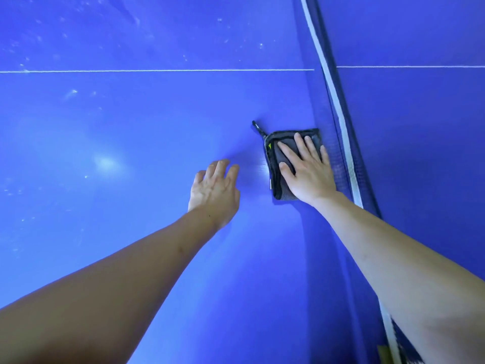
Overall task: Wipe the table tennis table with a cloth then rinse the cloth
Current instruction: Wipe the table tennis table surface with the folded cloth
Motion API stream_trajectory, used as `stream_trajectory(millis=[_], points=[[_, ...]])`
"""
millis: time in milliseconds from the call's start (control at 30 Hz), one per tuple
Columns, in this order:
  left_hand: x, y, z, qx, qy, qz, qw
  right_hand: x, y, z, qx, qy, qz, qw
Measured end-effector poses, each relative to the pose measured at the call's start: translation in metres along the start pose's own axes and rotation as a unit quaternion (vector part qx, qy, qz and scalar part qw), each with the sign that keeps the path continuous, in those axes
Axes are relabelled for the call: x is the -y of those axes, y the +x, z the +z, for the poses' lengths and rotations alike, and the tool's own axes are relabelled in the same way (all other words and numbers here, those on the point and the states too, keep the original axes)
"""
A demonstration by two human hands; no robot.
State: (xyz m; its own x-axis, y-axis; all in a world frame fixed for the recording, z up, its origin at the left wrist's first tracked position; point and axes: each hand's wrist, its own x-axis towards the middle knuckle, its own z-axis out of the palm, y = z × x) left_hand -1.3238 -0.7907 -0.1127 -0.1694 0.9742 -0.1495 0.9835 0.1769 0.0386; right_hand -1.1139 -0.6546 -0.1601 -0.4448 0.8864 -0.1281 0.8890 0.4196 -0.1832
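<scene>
Two bare forearms are seen reaching up from 6 o'clock over the blue table tennis table (131,122). The left hand (214,191), fingers straight and loosely spread, is held on or just above the surface; contact cannot be told. Just beside it at 3 o'clock, the folded grey cloth (278,164) is pressed flat under the spread fingers of the right hand (308,172), its far-right edge close against the net (338,106). A small loop (258,128) is seen at the cloth's 11 o'clock corner. Wide open surface is left toward 9 o'clock, up to the white centre line (157,71).
</scene>
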Motion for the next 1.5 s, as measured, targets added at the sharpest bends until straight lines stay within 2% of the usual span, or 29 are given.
stream_trajectory(millis=[133,300,500,667,1000,1233,1333,1500], points=[[-0.039,0.000,0.004,0.008,0.012,0.025,1.000,-0.042,-0.025,-0.003,-0.010,0.026,0.051,0.998],[-0.039,-0.008,0.010,0.007,0.019,0.023,1.000,-0.030,-0.041,0.000,-0.009,0.015,0.110,0.994],[0.014,-0.028,0.011,0.003,0.012,0.007,1.000,0.014,-0.050,0.013,-0.017,0.004,0.174,0.985],[0.078,-0.057,0.014,0.009,0.009,-0.019,1.000,0.090,-0.049,0.031,-0.017,-0.015,0.185,0.982],[0.265,-0.132,0.022,0.002,-0.005,-0.098,0.995,0.309,-0.014,0.070,-0.011,-0.019,0.096,0.995],[0.356,-0.188,0.035,0.003,-0.014,-0.139,0.990,0.460,-0.004,0.098,0.000,-0.033,-0.048,0.998],[0.372,-0.204,0.035,0.009,-0.005,-0.152,0.988,0.479,-0.016,0.103,0.012,-0.049,-0.136,0.989],[0.357,-0.209,0.032,0.030,0.008,-0.156,0.987,0.442,-0.043,0.101,0.003,-0.041,-0.209,0.977]])
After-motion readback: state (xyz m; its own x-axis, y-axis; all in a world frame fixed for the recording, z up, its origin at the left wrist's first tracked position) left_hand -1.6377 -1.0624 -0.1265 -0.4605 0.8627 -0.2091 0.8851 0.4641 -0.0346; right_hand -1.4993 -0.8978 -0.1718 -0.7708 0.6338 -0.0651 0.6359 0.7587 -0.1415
